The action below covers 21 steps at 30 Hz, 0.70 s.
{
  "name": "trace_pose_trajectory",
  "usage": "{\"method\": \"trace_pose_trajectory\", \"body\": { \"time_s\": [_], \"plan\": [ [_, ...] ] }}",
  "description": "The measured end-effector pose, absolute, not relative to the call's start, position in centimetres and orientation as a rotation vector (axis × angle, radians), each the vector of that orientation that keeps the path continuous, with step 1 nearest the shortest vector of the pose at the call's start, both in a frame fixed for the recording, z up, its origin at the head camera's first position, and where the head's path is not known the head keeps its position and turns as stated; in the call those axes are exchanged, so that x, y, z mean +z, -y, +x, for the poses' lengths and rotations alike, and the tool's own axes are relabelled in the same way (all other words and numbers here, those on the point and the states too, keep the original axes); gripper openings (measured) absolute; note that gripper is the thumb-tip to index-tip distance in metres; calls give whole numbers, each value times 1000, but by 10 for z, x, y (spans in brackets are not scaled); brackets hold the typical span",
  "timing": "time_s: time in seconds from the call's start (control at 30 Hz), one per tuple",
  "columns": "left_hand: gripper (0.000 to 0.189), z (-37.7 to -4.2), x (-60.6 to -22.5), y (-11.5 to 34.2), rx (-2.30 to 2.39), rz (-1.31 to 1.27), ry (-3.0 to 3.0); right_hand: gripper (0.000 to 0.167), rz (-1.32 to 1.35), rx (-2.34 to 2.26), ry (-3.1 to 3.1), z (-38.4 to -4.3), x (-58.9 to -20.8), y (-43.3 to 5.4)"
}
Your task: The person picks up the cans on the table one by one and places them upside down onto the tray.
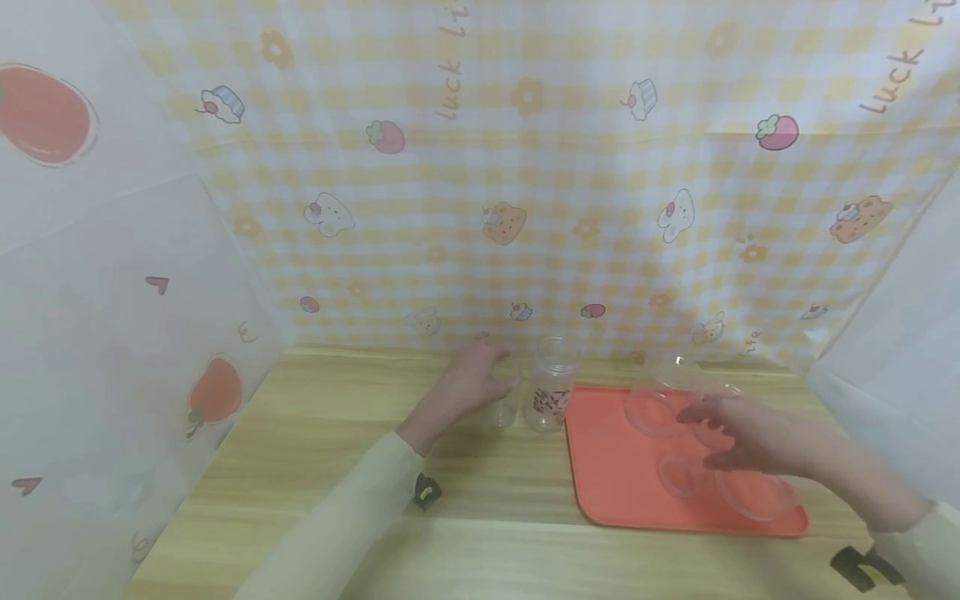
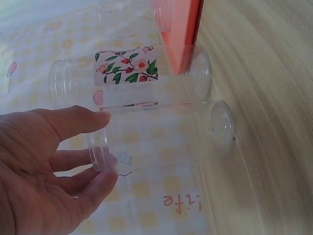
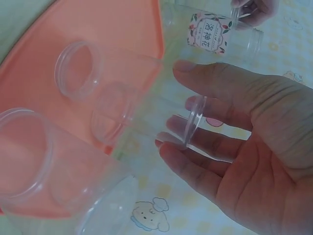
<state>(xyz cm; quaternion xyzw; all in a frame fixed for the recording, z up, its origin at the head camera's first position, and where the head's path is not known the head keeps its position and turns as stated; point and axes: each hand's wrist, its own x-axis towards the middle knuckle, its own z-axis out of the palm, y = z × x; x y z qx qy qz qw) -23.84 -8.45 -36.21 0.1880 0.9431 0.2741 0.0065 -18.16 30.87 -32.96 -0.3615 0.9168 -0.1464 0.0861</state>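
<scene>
My left hand pinches the threaded neck of a plain clear jar standing on the wooden table, thumb on one side and fingers on the other. Right beside it is a second clear jar with a flowered label. Over the orange tray, my right hand spreads around the upper end of a clear jar. Its thumb stands apart from the wall while the fingers pass behind the jar. Several other clear jars stand on the tray with ringed ends down.
A yellow checked cloth hangs behind the table. White printed sheets close in the left and right sides. Both sleeves have a dark strap near the wrist. The tray's raised edge lies near the labelled jar.
</scene>
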Motion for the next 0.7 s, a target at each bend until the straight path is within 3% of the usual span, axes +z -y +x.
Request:
{"method": "trace_pose_trajectory", "body": {
  "time_s": [0.7],
  "plan": [
    [51, -236, -357, 84, 793, 611, -2981, 66, -980, -379, -2782, -180, -329, -303]
  ]
}}
